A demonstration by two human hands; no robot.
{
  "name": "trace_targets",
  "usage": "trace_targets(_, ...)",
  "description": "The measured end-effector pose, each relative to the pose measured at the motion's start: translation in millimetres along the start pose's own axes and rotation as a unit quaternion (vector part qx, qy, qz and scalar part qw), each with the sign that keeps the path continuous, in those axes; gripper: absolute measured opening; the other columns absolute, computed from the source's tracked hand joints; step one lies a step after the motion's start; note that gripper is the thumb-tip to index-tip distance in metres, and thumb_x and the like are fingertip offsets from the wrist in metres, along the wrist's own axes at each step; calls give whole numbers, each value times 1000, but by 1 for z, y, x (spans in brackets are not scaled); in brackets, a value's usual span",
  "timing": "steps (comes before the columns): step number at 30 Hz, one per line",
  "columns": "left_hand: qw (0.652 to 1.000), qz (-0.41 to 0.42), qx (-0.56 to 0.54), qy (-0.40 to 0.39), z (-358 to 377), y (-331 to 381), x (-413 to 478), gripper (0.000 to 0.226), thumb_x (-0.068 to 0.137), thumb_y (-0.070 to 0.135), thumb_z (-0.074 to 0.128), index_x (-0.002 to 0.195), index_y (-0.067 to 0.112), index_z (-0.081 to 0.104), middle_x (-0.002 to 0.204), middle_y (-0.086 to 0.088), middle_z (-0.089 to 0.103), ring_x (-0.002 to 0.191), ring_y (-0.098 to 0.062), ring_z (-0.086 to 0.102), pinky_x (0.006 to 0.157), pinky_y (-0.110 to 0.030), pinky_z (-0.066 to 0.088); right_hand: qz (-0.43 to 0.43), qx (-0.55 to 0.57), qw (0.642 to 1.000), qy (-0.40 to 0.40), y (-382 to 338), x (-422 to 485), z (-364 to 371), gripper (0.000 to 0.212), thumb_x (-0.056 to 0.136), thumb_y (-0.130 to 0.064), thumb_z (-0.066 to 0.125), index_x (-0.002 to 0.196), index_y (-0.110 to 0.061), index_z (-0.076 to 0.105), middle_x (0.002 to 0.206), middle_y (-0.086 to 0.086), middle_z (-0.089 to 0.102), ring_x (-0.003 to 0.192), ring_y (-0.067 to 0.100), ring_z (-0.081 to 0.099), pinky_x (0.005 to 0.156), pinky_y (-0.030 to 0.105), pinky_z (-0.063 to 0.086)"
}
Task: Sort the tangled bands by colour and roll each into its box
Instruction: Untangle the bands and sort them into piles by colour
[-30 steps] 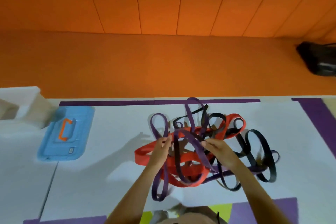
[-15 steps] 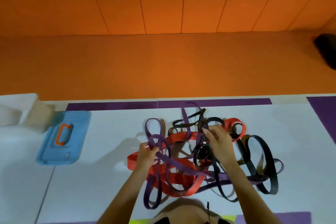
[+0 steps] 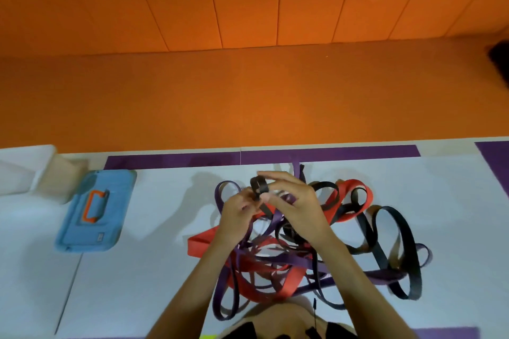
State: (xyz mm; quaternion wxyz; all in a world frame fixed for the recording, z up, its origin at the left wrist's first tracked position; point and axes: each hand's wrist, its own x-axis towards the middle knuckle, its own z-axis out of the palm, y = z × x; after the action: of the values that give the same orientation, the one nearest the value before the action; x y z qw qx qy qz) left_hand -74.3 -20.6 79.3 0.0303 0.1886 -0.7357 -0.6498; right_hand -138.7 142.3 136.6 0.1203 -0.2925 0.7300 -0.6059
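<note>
A tangle of bands lies on the white table (image 3: 154, 270) in front of me: a red band (image 3: 358, 201), a purple band (image 3: 225, 283) and a black band (image 3: 402, 250), looped through one another. Both hands are raised over the far side of the heap. My right hand (image 3: 297, 209) pinches a short folded loop of the black band between thumb and fingers. My left hand (image 3: 237, 209) grips the same black strip just below that loop. A blue box (image 3: 95, 209) with an orange handle lies at the left, lid closed.
A white container (image 3: 24, 170) stands at the far left beside the blue box. Purple tape strips (image 3: 248, 158) mark the table's far edge. Beyond it is an orange padded floor and wall. A dark object (image 3: 500, 59) sits at the right edge.
Both hands came together and rose over the far side of the tangle. They now hold a small folded loop of the black band; before, they were apart in the heap.
</note>
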Motion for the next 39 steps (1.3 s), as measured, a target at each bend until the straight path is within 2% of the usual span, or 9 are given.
trace_targets(4,989,-14,-100,111,-16,14,0,11,104,20,67,103,21,78,96,-4,82,94,-22,80,75,-36,67,131,7,991,41,38,-12,-18,23,106,-41,60,124,-33,70,131,-18,68,126,5,62,107,32,49)
trace_targets(7,981,2,-95,170,-36,21,0,12,105,29,66,100,25,75,92,0,81,91,-20,80,74,-33,66,214,-93,972,31,81,-31,-22,23,104,-28,64,127,-25,68,127,-14,68,122,9,64,107,35,51)
trace_targets(16,963,-45,-83,251,-92,1,-10,12,104,25,66,114,29,72,113,11,72,100,-8,74,70,-20,62,364,-194,886,-212,137,-85,8,72,96,-29,75,156,-25,37,147,7,57,132,26,59,105,30,46)
trace_targets(23,970,-126,-16,205,-95,-52,-41,33,99,8,72,130,14,65,121,-9,72,108,-28,71,94,-41,60,358,-319,870,-116,142,-97,6,34,99,-25,66,132,-22,58,120,9,73,108,32,70,89,40,56)
trace_targets(26,977,-144,28,157,-95,-68,-52,43,94,2,76,133,14,62,118,-8,71,100,-25,73,76,-20,57,350,-326,876,-69,139,-105,6,28,101,-26,64,128,-22,64,111,6,75,104,31,70,84,39,54)
trace_targets(31,987,-145,62,1,-92,-86,-62,61,93,-4,73,141,27,52,122,2,70,113,-21,70,93,-31,59,345,-337,875,53,131,-111,2,20,102,-28,63,121,-26,69,106,1,76,94,27,71,76,36,52)
trace_targets(34,982,-107,124,-95,-97,-96,-60,61,93,-23,55,141,13,64,136,-3,68,124,-21,68,99,-29,59,342,-335,869,123,124,-115,-1,15,102,-28,64,113,-28,73,105,-1,77,91,26,69,73,36,50)
trace_targets(36,983,-135,89,-90,-94,-97,-59,55,97,-22,44,129,12,72,130,-5,72,119,-22,71,86,-21,60,340,-322,870,155,120,-116,-3,14,100,-27,67,112,-28,75,108,-1,77,97,28,70,76,38,52)
trace_targets(39,978,-160,130,5,-80,-95,-54,28,109,11,52,116,27,74,113,4,75,103,-19,76,75,-18,58,337,-312,870,180,115,-119,-6,12,97,-28,72,110,-27,74,110,-1,76,99,28,71,76,37,53)
